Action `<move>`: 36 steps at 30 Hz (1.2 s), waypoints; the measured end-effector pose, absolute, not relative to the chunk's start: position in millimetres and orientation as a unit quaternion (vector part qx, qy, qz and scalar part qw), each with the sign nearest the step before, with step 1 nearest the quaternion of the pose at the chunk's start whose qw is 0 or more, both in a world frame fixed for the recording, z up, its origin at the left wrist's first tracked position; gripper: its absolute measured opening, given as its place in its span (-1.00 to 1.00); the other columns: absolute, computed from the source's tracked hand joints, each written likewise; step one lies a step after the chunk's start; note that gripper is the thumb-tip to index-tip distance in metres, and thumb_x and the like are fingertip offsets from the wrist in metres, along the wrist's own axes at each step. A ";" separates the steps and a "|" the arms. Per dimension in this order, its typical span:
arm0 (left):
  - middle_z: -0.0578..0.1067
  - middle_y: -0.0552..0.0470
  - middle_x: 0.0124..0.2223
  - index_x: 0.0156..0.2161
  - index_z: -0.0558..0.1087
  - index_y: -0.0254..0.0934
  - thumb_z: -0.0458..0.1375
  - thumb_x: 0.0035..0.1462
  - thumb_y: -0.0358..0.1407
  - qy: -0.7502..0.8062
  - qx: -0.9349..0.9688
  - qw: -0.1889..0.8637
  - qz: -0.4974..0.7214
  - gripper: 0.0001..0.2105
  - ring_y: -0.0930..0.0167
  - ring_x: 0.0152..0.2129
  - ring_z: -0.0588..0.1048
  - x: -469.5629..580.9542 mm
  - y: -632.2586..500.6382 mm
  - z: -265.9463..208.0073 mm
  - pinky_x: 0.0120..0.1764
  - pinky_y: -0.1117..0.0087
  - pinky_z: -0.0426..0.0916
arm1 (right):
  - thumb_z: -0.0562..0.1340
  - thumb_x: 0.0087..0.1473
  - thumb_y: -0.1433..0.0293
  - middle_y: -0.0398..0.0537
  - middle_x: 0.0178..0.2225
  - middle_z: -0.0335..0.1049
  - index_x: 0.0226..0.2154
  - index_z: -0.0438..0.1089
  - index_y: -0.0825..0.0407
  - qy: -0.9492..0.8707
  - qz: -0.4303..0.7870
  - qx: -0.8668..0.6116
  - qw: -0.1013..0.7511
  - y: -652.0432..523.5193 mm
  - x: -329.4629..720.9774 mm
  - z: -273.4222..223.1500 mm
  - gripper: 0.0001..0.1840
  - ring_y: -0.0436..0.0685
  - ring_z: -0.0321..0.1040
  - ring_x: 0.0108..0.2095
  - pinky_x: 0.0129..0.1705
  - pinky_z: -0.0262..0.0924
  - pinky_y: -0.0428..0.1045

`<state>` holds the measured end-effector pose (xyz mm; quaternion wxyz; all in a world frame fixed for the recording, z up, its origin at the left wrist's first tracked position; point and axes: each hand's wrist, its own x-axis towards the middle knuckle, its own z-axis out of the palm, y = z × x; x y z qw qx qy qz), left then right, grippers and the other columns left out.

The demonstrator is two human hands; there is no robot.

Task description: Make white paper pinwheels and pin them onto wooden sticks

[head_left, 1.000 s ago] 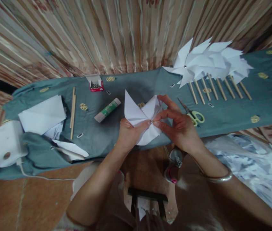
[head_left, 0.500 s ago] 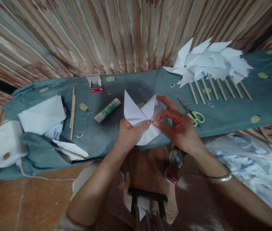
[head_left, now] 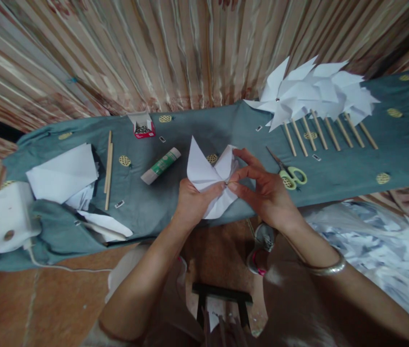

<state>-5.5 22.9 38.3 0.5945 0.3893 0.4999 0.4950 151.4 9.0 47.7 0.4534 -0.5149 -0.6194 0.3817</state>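
A white paper pinwheel (head_left: 201,169) with folded blades is held over the table's front edge. My left hand (head_left: 193,200) grips it from the left, thumb pressed near its centre and the other fingers hidden behind the paper. With thumb and forefinger, my right hand (head_left: 262,190) pinches at the pinwheel's centre, where a tiny shiny thing, too small to name surely, shows between the fingertips. Green-handled scissors (head_left: 294,176) lie just right of my right hand. A glue stick (head_left: 161,166) rests left of the pinwheel.
Finished pinwheels on sticks (head_left: 307,94) overlap at the back right. A small red box of metal tacks (head_left: 143,127), wooden sticks (head_left: 109,168), a paper stack (head_left: 63,171) and a white device (head_left: 12,217) with a cable are leftward. A plastic bag of paper (head_left: 374,250) stands at lower right.
The pinwheel has tilted slightly, its upper left blade shifting a little right. My right fingers have moved slightly at its centre; both hands keep their grip.
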 end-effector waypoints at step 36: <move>0.61 -0.01 -0.41 -0.38 0.59 -0.36 0.45 -0.31 -0.25 0.475 0.323 0.691 0.439 -0.69 0.41 -0.53 0.52 -4.6 20.3 27.9 -0.42 0.43 0.40 | 0.54 -0.43 0.22 -0.18 -0.56 0.44 -0.53 0.48 0.06 -0.402 0.616 -0.533 0.419 16.8 161.1 45.3 -0.61 -0.01 0.27 -0.58 -0.56 0.13 -0.08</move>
